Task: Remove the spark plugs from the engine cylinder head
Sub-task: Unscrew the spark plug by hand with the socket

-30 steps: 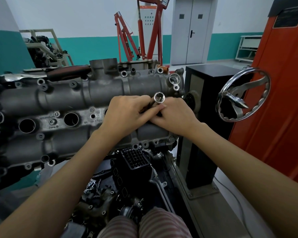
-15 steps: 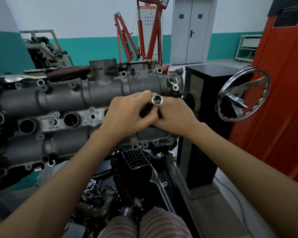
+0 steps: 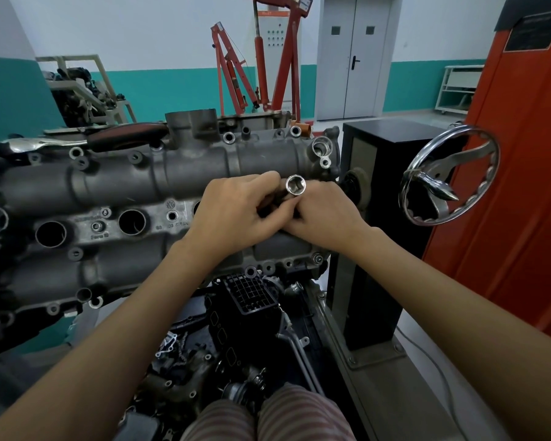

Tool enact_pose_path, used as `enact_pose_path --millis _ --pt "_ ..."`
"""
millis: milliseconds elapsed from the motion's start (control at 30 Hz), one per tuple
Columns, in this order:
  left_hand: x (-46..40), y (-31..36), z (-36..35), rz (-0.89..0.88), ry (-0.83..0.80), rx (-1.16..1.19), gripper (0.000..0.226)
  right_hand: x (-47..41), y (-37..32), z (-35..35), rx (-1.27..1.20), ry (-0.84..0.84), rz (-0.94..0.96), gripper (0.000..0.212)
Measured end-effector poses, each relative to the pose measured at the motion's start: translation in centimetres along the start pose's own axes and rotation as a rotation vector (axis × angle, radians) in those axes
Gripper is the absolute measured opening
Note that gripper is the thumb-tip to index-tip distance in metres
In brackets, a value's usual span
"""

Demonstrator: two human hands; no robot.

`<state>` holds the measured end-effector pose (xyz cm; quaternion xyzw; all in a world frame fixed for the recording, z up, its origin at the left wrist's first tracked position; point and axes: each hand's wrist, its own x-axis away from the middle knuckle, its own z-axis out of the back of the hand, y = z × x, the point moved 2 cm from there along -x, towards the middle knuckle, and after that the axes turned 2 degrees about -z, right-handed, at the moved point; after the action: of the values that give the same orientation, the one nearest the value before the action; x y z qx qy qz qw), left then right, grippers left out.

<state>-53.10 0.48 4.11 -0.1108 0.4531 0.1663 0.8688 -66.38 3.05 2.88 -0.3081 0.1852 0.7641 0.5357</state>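
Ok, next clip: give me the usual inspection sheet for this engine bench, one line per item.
Surface: cylinder head lies across an engine stand, its open plug wells facing the camera.
Job's things: a chrome socket, open end up, stands over the head between both hands; no spark plug seen.
Clutter: a ratchet with a dark handle rests on the head's far edge; loose engine parts lie below.
Grippers: left hand and right hand both grip the socket tool.
Cables: a thin cable runs along the floor at the right.
Surroundings: chrome handwheel, red engine hoist, grey double door.
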Motion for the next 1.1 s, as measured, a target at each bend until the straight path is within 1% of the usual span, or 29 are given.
enact_pose_path --millis 200,267,367,467,567,667,767,867,967,1033,1100 --pt "-0.13 0.4 0.12 -0.002 -0.013 0.008 0.029 0.03 0.0 -0.02 -0.006 0.012 -0.011 0.049" --pt "-0.14 0.3 0.01 -0.021 -0.008 -0.005 0.03 0.04 -0.01 -0.06 -0.009 0.015 -0.01 0.048" --pt "-0.08 -0.06 -0.08 -0.033 0.011 -0.04 0.04 0.05 0.04 -0.16 -0.02 0.02 -0.015 0.042" --pt "0.04 -0.31 -0.19 -0.023 0.035 -0.058 0.048 0.1 0.18 -0.18 -0.024 0.056 -0.022 0.035" --pt "0.0 -0.34 -0.27 -0.01 0.028 -0.043 0.052 0.13 -0.01 -0.03 -0.001 0.087 0.004 0.032" --pt "-0.06 -0.17 -0.18 0.005 0.005 -0.028 0.052 0.13 -0.1 -0.02 -0.024 0.072 0.027 0.036" --pt "-0.03 0.07 0.01 0.006 -0.002 0.002 0.045 0.12 0.09 -0.09 -0.029 0.03 0.014 0.044" --pt "-0.11 0.28 0.11 0.011 -0.013 0.008 0.036 0.06 0.21 -0.12 -0.021 0.009 0.001 0.039" --pt "-0.18 0.38 0.18 0.01 -0.011 -0.008 0.03 0.04 0.15 -0.14 -0.006 0.008 -0.001 0.044" --pt "-0.13 0.22 0.06 0.001 -0.013 -0.022 0.034 0.16 -0.02 -0.11 -0.012 0.032 0.012 0.043" --pt "-0.06 -0.02 -0.1 -0.003 -0.011 -0.044 0.044 0.24 -0.1 0.01 -0.042 0.063 0.006 0.037"
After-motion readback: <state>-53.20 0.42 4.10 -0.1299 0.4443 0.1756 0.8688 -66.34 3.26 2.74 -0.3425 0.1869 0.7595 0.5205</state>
